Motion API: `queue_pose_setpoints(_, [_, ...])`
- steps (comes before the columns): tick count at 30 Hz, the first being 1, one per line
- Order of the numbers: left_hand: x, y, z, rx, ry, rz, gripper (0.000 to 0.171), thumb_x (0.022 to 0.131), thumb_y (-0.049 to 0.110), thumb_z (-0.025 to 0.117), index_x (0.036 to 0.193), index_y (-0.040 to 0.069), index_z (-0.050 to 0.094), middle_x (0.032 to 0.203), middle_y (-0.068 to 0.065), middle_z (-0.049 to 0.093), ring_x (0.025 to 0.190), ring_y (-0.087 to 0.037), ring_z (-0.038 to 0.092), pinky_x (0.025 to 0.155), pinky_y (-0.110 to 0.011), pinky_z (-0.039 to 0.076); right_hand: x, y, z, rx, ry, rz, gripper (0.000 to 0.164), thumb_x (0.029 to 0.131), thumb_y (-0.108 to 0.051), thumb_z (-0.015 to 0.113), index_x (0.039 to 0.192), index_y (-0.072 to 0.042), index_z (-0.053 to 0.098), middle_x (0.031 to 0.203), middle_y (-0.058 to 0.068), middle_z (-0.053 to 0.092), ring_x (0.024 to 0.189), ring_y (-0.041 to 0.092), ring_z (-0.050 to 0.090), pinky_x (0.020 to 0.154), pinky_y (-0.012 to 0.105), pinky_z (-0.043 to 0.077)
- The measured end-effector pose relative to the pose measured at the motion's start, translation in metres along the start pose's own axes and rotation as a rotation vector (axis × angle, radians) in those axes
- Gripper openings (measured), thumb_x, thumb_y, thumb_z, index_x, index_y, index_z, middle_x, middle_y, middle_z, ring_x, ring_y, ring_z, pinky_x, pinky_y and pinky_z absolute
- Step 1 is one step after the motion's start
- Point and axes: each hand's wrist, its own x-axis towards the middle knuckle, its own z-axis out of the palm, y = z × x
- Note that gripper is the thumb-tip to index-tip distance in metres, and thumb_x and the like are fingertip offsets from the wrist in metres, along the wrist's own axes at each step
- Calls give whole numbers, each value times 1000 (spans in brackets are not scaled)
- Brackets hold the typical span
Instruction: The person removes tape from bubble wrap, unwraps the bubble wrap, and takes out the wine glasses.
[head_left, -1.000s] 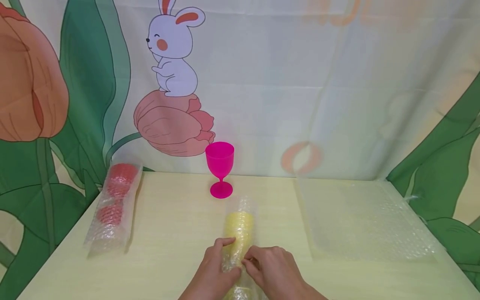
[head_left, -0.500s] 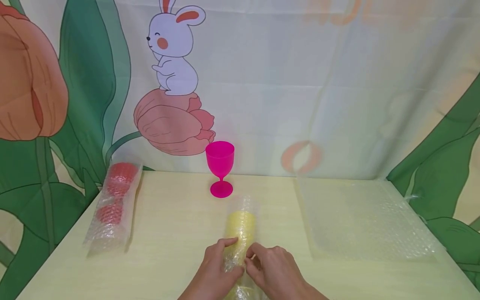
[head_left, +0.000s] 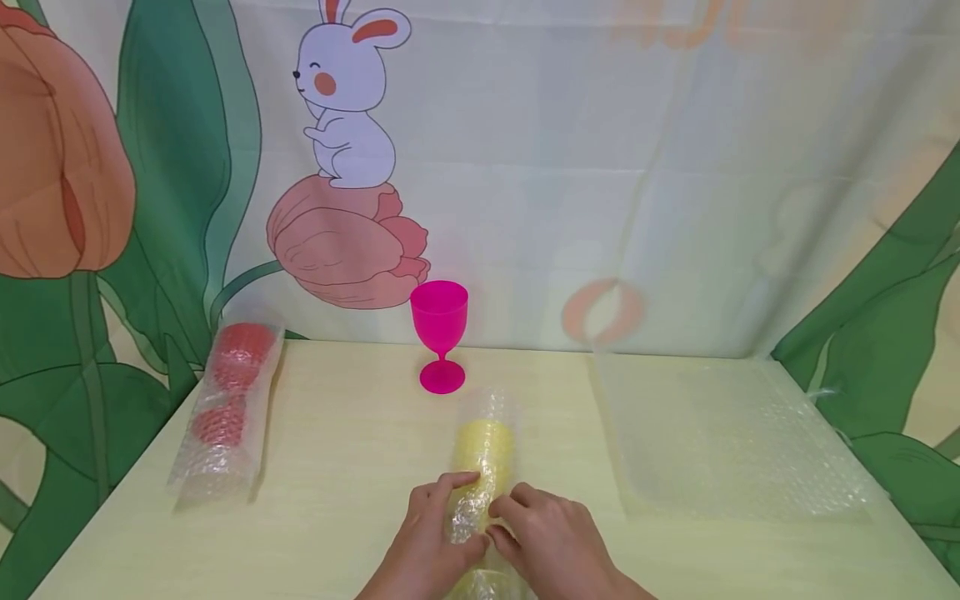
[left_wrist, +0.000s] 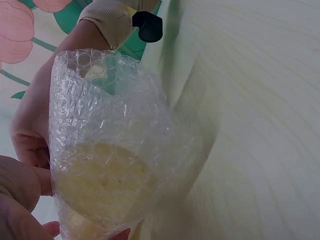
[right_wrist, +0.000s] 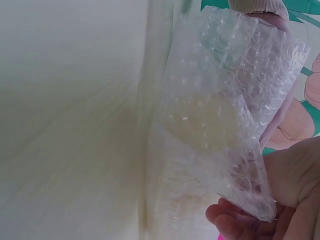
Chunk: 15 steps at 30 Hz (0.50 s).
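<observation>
A yellow goblet [head_left: 483,446] rolled in bubble wrap [head_left: 491,404] lies lengthwise at the front middle of the table. My left hand [head_left: 435,529] grips the roll from its left side, with thumb and index finger spread along it. From the right, my right hand [head_left: 555,533] pinches the edge of the wrap with curled fingers. The left wrist view shows the goblet's round yellow foot [left_wrist: 105,182] through the film, at the roll's near end. In the right wrist view a loose flap of bubble wrap [right_wrist: 240,170] hangs beside the right fingers.
A pink goblet [head_left: 439,333] stands upright behind the roll. On the left lies a red goblet [head_left: 232,375] wrapped in bubble wrap. A flat sheet of bubble wrap [head_left: 735,442] is spread on the right. A printed cloth [head_left: 510,167] hangs along the table's back edge.
The wrapped yellow goblet has shifted slightly right, with the left hand's fingers moving along with it. The right hand stays at the wrap's edge, its fingers slightly shifted.
</observation>
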Motion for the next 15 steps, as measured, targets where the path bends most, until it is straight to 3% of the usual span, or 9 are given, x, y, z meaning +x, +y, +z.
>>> queue_pose_setpoints(12, [0,2,4,40,9,-17,68,82,15,79,143,26,52,147,-27,36,87,-32,57,72,-47,48,2,-1,4,21,21,-1,19,82,-2,76,76,-13,62,69,-8,50,52,-2,32,48,14,31])
queue_pose_setpoints(15, [-1,2,4,48,10,-4,67,82,18,79,143,26,52,149,-24,37,93,-35,60,76,-51,50,1,-1,4,51,13,8,20,83,-3,76,77,-13,60,70,-9,50,54,-2,34,49,14,34])
